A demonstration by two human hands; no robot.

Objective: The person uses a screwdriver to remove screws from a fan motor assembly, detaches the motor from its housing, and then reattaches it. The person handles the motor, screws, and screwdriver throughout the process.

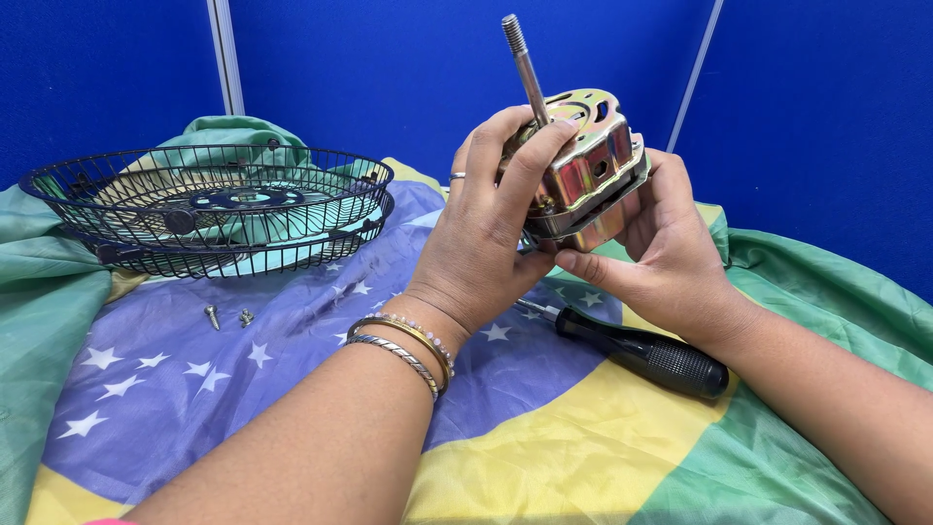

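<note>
1. Motor, shaft up, sits clamped between left hand and right hand, above the screwdriver.
2. Inspection step, I judge; turning it needs a steady grip.
3. Left of the motor: two screws, then the fan cage.
</note>
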